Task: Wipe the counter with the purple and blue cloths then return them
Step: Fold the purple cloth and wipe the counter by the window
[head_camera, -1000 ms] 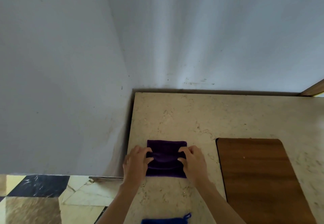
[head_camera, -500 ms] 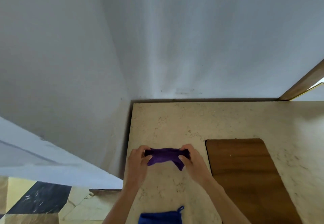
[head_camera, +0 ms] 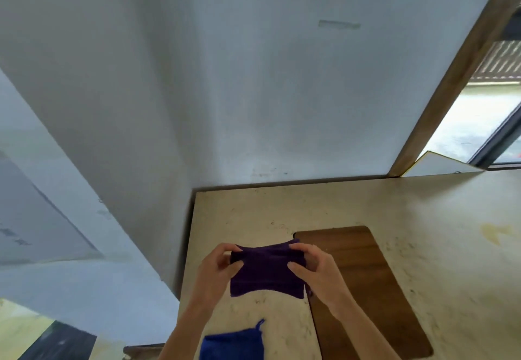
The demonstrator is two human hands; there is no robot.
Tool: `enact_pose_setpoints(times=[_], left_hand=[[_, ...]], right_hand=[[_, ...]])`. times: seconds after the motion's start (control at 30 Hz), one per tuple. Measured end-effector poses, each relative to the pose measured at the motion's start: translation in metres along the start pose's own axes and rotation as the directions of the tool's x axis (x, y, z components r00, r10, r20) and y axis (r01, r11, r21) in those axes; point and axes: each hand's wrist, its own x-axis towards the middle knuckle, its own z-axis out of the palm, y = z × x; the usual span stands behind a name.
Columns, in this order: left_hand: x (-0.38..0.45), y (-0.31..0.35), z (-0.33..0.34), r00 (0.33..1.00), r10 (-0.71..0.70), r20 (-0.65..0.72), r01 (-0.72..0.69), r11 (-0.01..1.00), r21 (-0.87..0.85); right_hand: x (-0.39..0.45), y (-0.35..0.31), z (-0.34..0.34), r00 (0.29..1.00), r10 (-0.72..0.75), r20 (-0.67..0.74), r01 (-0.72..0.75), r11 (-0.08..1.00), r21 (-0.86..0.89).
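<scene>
The purple cloth hangs spread out above the beige stone counter, held by its two upper corners. My left hand pinches its left corner and my right hand pinches its right corner. The blue cloth, with a small loop at one corner, lies flat on the counter near the front edge, below my hands and partly cut off by the frame.
A brown wooden board lies on the counter just right of my hands. White walls meet at the corner behind the counter. A wooden window frame rises at the right. The counter's left edge drops to a tiled floor.
The purple cloth lay folded flat on the counter under both hands. It has been lifted and opened out, and now hangs spread between my hands. My view has tilted upward.
</scene>
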Motion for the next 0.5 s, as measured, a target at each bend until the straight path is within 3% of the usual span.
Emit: enact_pose_setpoints(times=[0.2,0.5], left_hand=[[-0.037,0.032,0.054,0.997,-0.003,0.079,0.009,0.997,-0.077],[-0.103,0.076,0.206,0.987,0.032,0.158,-0.032,0.999,0.001]], right_hand=[[-0.058,-0.002,-0.062,0.995,-0.068,-0.069,0.071,0.997,0.034],[-0.162,0.016,-0.209,0.974,-0.087,-0.211,0.077,0.995,-0.058]])
